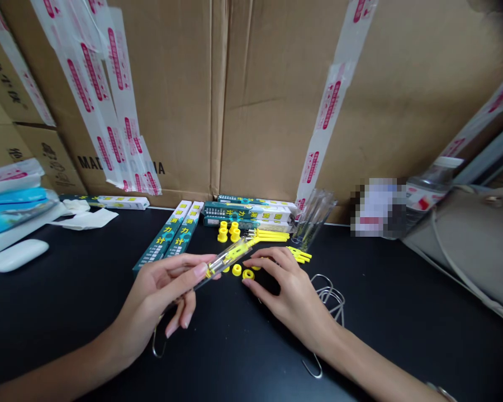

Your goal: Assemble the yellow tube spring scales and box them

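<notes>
My left hand [163, 293] is closed around a spring scale [230, 254], a clear tube with yellow parts inside, tilted up to the right. A metal hook [158, 345] hangs below this hand. My right hand [283, 282] hovers low over the table, thumb and forefinger apart on either side of a yellow ring-shaped cap [248, 274]. Whether they touch it I cannot tell. Beside it lies another small yellow cap [237, 270]. Taller yellow caps [222, 231] stand behind the tube. Yellow rods [272, 236] lie beyond my right hand, with shorter yellow pieces [300, 255] nearby.
Printed boxes [161, 240] lie at the left, and more boxes [247, 213] are stacked at the back. Clear tubes [316, 218] stand near the carton wall [268, 111]. Metal hooks [329, 293] lie right. A bottle [427, 192], grey bag [469, 240] and white case [17, 255] flank the black table [235, 357].
</notes>
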A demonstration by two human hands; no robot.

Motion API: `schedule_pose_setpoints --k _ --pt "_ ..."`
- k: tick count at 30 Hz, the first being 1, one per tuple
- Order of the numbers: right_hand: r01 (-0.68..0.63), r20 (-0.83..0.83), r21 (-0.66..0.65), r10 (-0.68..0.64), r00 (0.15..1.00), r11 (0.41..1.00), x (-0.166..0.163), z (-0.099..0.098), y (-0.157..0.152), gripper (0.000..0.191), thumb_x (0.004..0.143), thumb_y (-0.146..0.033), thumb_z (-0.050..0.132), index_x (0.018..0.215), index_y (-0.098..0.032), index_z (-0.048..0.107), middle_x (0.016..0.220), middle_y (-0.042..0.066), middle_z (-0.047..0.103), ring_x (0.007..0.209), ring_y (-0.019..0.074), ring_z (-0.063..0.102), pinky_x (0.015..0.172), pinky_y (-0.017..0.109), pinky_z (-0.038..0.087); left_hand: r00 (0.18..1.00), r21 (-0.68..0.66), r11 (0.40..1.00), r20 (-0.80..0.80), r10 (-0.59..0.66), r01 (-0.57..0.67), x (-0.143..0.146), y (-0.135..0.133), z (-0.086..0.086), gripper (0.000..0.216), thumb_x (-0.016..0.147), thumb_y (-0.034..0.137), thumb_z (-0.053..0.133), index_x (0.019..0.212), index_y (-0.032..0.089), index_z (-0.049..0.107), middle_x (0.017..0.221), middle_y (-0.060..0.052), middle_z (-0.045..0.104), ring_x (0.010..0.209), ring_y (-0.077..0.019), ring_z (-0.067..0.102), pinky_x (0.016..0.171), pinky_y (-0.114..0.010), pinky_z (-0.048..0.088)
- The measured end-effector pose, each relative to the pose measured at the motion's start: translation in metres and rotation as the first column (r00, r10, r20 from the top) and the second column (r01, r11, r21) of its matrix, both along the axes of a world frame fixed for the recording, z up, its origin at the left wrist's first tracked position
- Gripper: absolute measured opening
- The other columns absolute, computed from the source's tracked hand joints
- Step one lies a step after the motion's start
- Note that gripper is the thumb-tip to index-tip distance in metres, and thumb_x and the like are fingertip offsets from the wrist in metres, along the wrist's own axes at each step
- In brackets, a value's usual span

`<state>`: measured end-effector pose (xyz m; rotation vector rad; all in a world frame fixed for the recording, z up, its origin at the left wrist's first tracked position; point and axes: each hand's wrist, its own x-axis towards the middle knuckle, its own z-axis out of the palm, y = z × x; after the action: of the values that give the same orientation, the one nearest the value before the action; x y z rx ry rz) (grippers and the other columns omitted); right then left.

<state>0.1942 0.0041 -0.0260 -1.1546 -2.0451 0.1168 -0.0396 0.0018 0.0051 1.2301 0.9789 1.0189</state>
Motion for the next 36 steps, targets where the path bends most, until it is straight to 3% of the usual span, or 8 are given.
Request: schedule_pose_setpoints --k 4,8,15,22,26,29,33,36 --pt "0.057 -0.016 0.032 -0.056 0.998 0.998 0.003 0.009 0.009 0.018 0.091 -0.023 0.066 0.109 -0.02 0.067 0.106 0.007 0.069 0.102 0.0244 0.061 0.09 0.039 0.051 1.0 -0.014 1.0 -0.013 0.02 -0.02 -0.002 0.003 -0.004 0.049 0.08 0.047 0.075 0.113 0.011 0.071 0.077 -0.013 0.076 0.031 -0.0041 0.048 0.026 -0.01 0.034" --pt "0.16 0.0 0.073 -0.161 0.987 0.984 -0.002 0.015 0.04 0.014 0.089 -0.023 0.066 0.102 -0.019 0.068 0.1 0.008 0.071 0.1 0.028 0.059 0.089 0.042 0.047 1.0 0.0 1.0 0.003 0.02 -0.02 0.001 0.003 0.0 0.044 0.081 0.044 0.075 0.11 0.011 0.072 0.086 -0.014 0.077 0.032 -0.003 0.048 0.027 -0.01 0.034" --pt "0.308 0.073 0.075 -0.313 0.947 0.948 -0.025 0.007 0.076 0.016 0.081 -0.032 0.07 0.082 -0.017 0.072 0.083 0.011 0.066 0.083 0.0324 0.055 0.075 0.046 0.043 0.998 0.034 0.999 0.055 -0.026 0.024 0.002 0.0 0.003 0.033 0.084 0.039 0.073 0.106 0.014 0.075 0.087 -0.012 0.077 0.034 -0.0034 0.051 0.027 -0.009 0.035" --pt "0.298 0.092 0.077 -0.304 0.948 0.952 -0.022 0.008 0.069 0.013 0.086 -0.028 0.064 0.078 -0.02 0.071 0.09 0.009 0.066 0.092 0.0289 0.056 0.082 0.041 0.043 0.997 0.014 0.998 0.06 -0.056 0.056 0.001 -0.001 0.001 0.033 0.083 0.04 0.074 0.105 0.014 0.075 0.086 -0.012 0.077 0.033 -0.0033 0.052 0.027 -0.008 0.035" --pt "0.315 0.091 0.087 -0.322 0.942 0.945 -0.021 0.007 0.069 0.026 0.085 -0.043 0.066 0.089 -0.017 0.07 0.096 0.012 0.064 0.093 0.0315 0.054 0.083 0.045 0.043 0.997 -0.005 0.997 0.024 -0.08 0.08 0.002 0.0 0.001 0.037 0.083 0.041 0.073 0.107 0.013 0.074 0.089 -0.014 0.077 0.033 -0.0046 0.053 0.027 -0.01 0.037" --pt "0.339 0.068 0.074 -0.344 0.936 0.938 -0.024 0.0 0.077 0.035 0.084 -0.051 0.065 0.086 -0.017 0.071 0.095 0.014 0.061 0.092 0.0338 0.052 0.081 0.049 0.042 0.994 -0.006 0.995 -0.012 -0.104 0.104 0.003 -0.001 0.0 0.04 0.082 0.043 0.073 0.107 0.012 0.073 0.088 -0.014 0.077 0.033 -0.005 0.053 0.027 -0.011 0.036" --pt "0.334 -0.008 0.03 -0.334 0.943 0.942 -0.029 -0.004 0.085 0.026 0.082 -0.045 0.068 0.077 -0.019 0.069 0.094 0.014 0.06 0.095 0.0358 0.052 0.082 0.053 0.042 0.991 -0.024 0.993 -0.065 -0.113 0.112 0.004 -0.003 -0.002 0.048 0.079 0.049 0.074 0.108 0.01 0.073 0.081 -0.014 0.076 0.031 -0.0055 0.051 0.027 -0.013 0.035" --pt "0.274 -0.105 -0.016 -0.274 0.956 0.962 -0.028 0.003 0.079 0.015 0.08 -0.034 0.069 0.079 -0.02 0.066 0.094 0.012 0.062 0.098 0.0351 0.054 0.087 0.055 0.042 0.991 -0.038 0.992 -0.054 -0.125 0.123 0.004 -0.005 0.0 0.047 0.079 0.048 0.074 0.108 0.011 0.073 0.084 -0.014 0.076 0.032 -0.0054 0.051 0.027 -0.013 0.034"
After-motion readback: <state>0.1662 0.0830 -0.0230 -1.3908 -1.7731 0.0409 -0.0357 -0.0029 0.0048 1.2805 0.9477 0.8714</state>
